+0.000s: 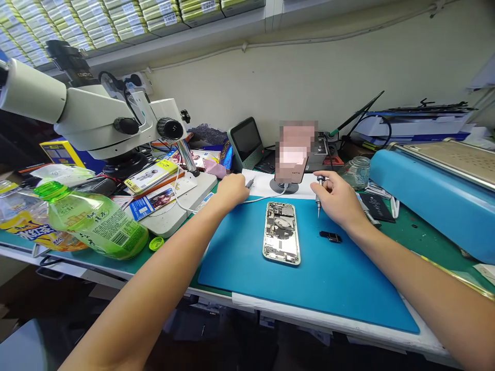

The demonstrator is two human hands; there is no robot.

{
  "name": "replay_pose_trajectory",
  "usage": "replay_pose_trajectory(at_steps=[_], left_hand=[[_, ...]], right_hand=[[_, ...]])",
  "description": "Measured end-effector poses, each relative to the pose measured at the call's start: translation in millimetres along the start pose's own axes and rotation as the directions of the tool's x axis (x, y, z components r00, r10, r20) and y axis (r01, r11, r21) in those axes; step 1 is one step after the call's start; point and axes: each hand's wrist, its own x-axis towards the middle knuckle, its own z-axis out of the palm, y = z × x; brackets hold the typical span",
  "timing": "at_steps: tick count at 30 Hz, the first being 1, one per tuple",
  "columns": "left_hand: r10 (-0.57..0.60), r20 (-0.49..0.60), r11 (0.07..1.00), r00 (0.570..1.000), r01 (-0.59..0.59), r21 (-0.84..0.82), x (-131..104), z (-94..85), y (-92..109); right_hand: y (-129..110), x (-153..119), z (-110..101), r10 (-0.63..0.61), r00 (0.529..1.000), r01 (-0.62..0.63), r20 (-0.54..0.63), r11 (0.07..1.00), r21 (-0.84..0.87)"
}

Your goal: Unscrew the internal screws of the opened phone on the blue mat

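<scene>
My right hand grips a small screwdriver upright, its tip pointing down above the blue mat. Below that tip lies a small black phone part. An opened phone rests in the middle of the mat, its inner boards and a round coil showing. At the mat's back left edge, my left hand is closed, and a short grey end pokes out past its fingers; the rest of what it holds is hidden. A white cable runs from near this hand to a phone stand.
A microscope looms at left over boxes and a green bottle. Behind the mat stand a propped phone, partly blurred out, and a small screen. To the right are a glass jar and a blue machine.
</scene>
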Motion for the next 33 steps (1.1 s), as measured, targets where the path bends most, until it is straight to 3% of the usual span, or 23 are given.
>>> replay_pose_trajectory(at_steps=[6,23,30,33], left_hand=[[-0.046,-0.012,0.998,0.999,0.047,0.039,7.0,-4.5,-11.7],[-0.045,-0.026,0.996,0.999,0.047,0.08,7.2,6.3,-19.3],[0.101,-0.164,0.995,0.981,-0.097,0.034,4.0,5.4,-19.4],[0.168,-0.185,0.985,0.968,-0.173,-0.011,-9.2,1.7,-16.1]], right_hand=[[0.4,0.2,0.5,0.012,1.0,-0.012,0.0,1.0,-0.01],[1.5,2.8,1.9,0.025,0.999,-0.024,0.041,0.999,-0.031],[2.5,3.1,3.3,0.04,0.998,-0.038,0.054,0.999,-0.033],[3.5,3.6,3.2,0.044,0.998,-0.042,0.054,0.999,-0.034]])
